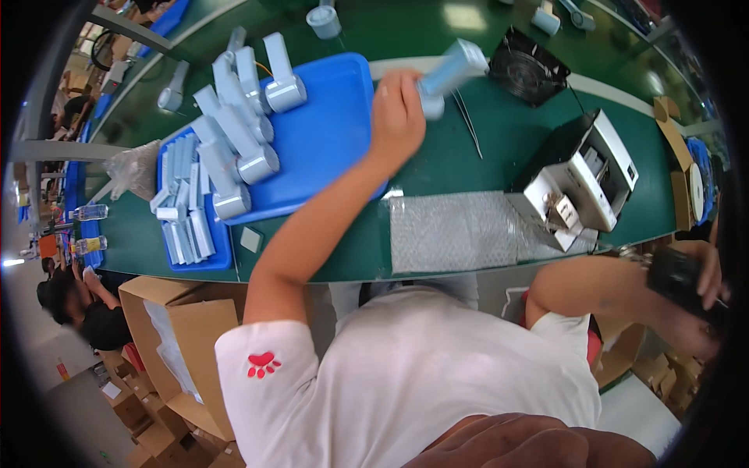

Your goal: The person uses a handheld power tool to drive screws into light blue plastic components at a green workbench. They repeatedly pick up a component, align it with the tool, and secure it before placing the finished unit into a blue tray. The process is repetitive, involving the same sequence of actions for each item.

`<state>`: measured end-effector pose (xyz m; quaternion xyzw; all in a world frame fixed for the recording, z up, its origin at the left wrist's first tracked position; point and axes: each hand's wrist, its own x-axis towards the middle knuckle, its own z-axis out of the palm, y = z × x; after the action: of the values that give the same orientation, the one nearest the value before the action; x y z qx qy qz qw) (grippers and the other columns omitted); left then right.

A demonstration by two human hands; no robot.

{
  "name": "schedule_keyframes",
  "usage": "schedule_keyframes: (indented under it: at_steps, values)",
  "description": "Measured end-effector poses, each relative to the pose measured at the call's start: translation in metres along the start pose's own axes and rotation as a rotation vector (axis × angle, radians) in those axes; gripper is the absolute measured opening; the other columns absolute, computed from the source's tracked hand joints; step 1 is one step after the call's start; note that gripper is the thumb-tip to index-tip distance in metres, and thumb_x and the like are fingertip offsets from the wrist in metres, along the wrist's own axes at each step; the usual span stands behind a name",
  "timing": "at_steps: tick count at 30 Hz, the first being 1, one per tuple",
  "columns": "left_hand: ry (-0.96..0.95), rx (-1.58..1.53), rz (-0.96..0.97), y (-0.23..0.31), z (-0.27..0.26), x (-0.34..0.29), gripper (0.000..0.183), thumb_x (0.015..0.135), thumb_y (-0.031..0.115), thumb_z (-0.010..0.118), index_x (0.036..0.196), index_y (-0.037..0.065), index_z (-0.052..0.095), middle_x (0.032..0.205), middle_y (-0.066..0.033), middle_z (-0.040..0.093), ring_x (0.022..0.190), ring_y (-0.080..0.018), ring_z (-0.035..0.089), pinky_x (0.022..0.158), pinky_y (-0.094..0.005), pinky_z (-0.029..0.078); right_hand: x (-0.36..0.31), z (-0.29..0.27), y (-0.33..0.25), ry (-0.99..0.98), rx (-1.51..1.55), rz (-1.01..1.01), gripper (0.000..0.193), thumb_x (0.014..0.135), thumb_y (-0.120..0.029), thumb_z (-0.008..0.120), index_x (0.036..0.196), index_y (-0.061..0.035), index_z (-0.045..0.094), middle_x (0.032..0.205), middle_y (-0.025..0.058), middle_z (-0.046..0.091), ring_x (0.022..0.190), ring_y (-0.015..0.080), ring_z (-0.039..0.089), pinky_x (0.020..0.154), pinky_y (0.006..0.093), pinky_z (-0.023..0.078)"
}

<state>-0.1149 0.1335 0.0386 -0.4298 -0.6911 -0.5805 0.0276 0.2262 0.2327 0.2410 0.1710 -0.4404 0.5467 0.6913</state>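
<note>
My left hand (399,113) is closed round a light blue handheld device (452,69) with a straight handle and a round head, blurred by motion. It is raised above the bench, just right of the large blue tray (320,148). Several similar light blue devices (285,92) lie along that tray's left side. A pair of metal tweezers (468,125) lies right of my left hand. At the far right edge, my right hand (708,273) curls round a black boxy object (680,282). Its kind is hard to make out in the dark rim.
A smaller blue tray (222,253) holds several light blue long parts. Bubble wrap (452,234) lies at the bench's front. To its right stand an opened black-and-white machine (581,179) and, farther back, a black fan (530,66). A cardboard box (207,343) stands below left. Another person (86,308) is at far left.
</note>
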Motion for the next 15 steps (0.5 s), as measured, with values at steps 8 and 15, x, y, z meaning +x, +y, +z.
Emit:
schedule_keyframes:
  at_steps: [8, 15]
  values:
    - [0.064, 0.389, -0.271, -0.123, 0.057, 0.203, 0.073, 0.088, 0.052, 0.067, 0.135, -0.003, 0.053, 0.128, -0.0229, 0.065, 0.124, -0.04, 0.06, 0.107, -0.0469, 0.045, -0.061, 0.027, 0.069, -0.026, -0.18, 0.27, 0.098, 0.099, -0.066, 0.053, 0.163, -0.0095, 0.005, 0.098, 0.0167, 0.052, 0.06, 0.0175, 0.057, 0.048, 0.0319, 0.053]
    - [-0.154, 0.972, -0.578, -0.15, -0.023, 0.204, 0.07, 0.089, 0.044, 0.07, 0.144, 0.007, 0.047, 0.146, -0.0217, 0.051, 0.133, -0.0431, 0.051, 0.106, -0.0571, 0.043, -0.039, -0.004, 0.053, -0.174, 0.045, 0.374, 0.092, 0.102, -0.047, 0.06, 0.165, -0.0064, 0.006, 0.09, 0.0109, 0.049, 0.057, 0.011, 0.055, 0.047, 0.022, 0.053]
